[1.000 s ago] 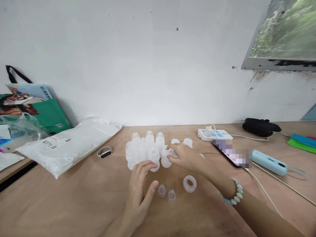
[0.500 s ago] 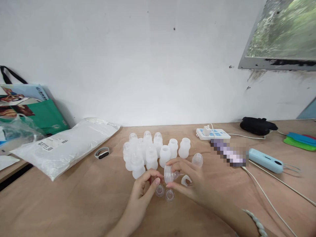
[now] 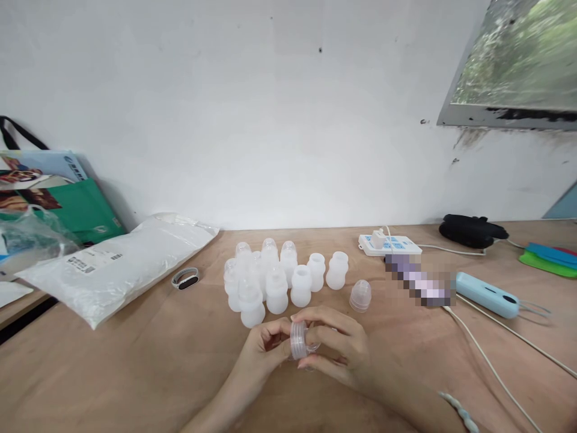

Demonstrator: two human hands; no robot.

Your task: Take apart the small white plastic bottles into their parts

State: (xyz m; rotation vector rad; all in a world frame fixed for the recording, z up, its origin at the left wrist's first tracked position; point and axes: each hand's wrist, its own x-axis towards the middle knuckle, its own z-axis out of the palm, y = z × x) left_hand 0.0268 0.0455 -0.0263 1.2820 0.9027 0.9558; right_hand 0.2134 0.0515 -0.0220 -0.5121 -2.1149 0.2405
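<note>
Low over the table, my right hand [image 3: 340,346] is closed around a clear ribbed bottle collar [image 3: 298,341], with a clear nipple partly showing on its right side. My left hand [image 3: 270,346] meets the collar from the left, thumb and fingers closed against it; its inner fingertips are hidden. Clear nipple pieces lie beneath my hands, mostly covered. Just beyond stand several white baby bottles [image 3: 252,310] topped with clear domed caps, and beside them three open white bottles [image 3: 301,286]. A loose clear dome cap [image 3: 360,296] rests right of these.
A white plastic parcel [image 3: 121,258] and a wristband [image 3: 185,278] lie to the left. On the right are a power strip [image 3: 390,245], a pixelated purple object [image 3: 417,279], a light-blue device [image 3: 487,294], a black pouch [image 3: 472,230] and cables.
My right hand has brought the collar down and left, against my left hand. Both hands now cover the nipple pieces on the table.
</note>
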